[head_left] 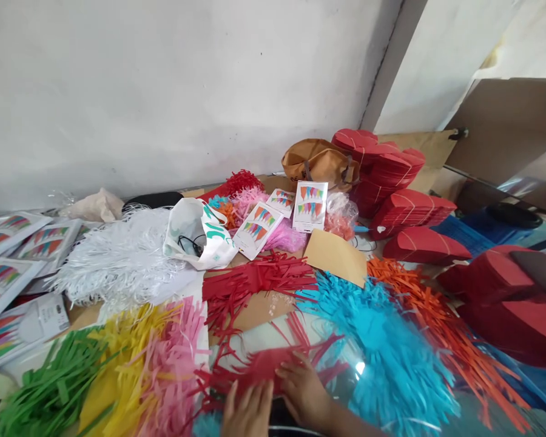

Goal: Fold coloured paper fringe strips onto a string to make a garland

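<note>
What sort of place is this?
Likely a small workshop making paper party decorations: coloured paper fringes, stacks of cut red paper and packaged bunting cards fill the work surface.

Your left hand [248, 409]: bare, fingers extended, touching the near edge of the red paper fringe.
Your right hand [304, 388]: bare, fingers spread, resting on the fringe, just beside your left hand.
Red paper fringe [259, 367]: bunch of thin cut strips, splayed both ways, lying flat.
Under it: clear plastic sheet [273, 340], glossy.
</note>
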`<state>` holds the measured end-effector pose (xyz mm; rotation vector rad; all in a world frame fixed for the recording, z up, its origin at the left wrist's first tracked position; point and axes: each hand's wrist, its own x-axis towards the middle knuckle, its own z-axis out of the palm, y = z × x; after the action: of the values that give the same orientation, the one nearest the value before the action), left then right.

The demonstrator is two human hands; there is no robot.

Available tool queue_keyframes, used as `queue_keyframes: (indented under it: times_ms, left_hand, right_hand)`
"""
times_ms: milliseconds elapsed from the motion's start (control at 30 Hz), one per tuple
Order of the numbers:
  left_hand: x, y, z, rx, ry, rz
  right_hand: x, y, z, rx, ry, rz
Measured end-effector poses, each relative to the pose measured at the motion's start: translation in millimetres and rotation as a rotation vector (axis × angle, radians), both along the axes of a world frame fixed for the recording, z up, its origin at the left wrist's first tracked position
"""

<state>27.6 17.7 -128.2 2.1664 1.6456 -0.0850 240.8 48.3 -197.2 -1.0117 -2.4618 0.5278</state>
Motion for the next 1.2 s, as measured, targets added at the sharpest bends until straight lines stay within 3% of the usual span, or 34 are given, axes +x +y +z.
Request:
queue_keyframes:
  times_ms: [100, 167, 400, 600, 867, 1200]
  left_hand:
    - [41.7, 14.3, -19.0, 0.062, -0.033, 0.032]
    - [50.7, 21.5, -23.5, 0.067, -0.068, 0.113]
    - [24.8, 40.9, -10.8, -0.100, -0.171, 0.282]
    - [19.1, 64.0, -9.0, -0.225, -0.079, 0.388]
    - [23.7, 77.4, 1.2, -0.271, 0.044, 0.393]
    - [24.4, 80.2, -7.3, -0.275, 0.114, 0.386]
  right_hand:
    - [12.9, 4.9, 5.6, -0.049, 0.004, 0.009]
    - [23.2, 10.2, 5.8, -0.082, 0.025, -0.024]
    - [33.1, 34.3, 22.3, -0.163, -0.053, -0.361]
    - [17.3, 46.0, 21.7, -0.187, -0.136, -0.499]
    - [15.6, 56.1, 22.2, -0.204, -0.185, -0.488]
    - [13.4, 58.7, 14.0, -0.232, -0.213, -0.493]
